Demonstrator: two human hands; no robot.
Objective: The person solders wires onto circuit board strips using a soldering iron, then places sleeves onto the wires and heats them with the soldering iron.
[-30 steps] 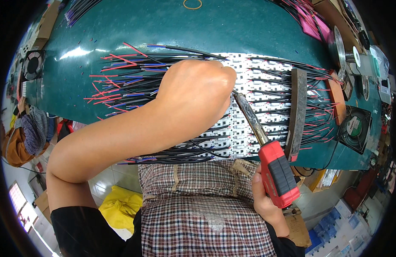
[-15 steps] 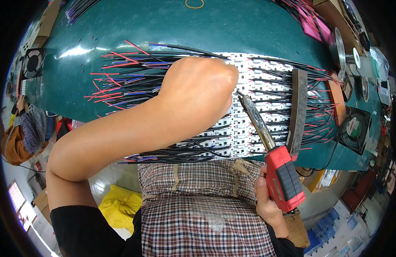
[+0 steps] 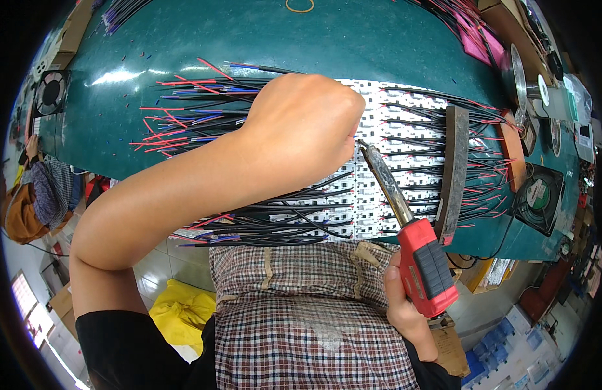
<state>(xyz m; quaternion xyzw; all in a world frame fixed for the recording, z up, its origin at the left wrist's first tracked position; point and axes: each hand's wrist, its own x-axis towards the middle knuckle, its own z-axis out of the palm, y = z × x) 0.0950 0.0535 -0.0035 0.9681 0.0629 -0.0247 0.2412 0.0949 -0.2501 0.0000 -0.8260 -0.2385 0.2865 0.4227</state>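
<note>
In my right hand (image 3: 403,313) is a red-and-black soldering iron (image 3: 428,270), gripped by its handle. Its metal tip points up and left, close to the fingers of my left hand (image 3: 306,123). That left hand is closed, knuckles up, over a panel of white circuit boards (image 3: 366,201); what its fingers pinch is hidden beneath it. Black cables with red and blue wire ends (image 3: 197,123) fan out from the panel's left side, partly under my forearm. More black cables (image 3: 411,140) run off to the right.
A dark bar (image 3: 454,169) lies across the right-hand cables, with an orange-brown block (image 3: 511,153) beyond it. Fans (image 3: 538,198) stand on the green table (image 3: 203,39). Solder spools (image 3: 541,88) sit at the right, and a rubber band (image 3: 299,5) at the far edge.
My left hand has shifted slightly up over the boards. The soldering iron has moved a little left and up, bringing its tip nearer the left fingers.
</note>
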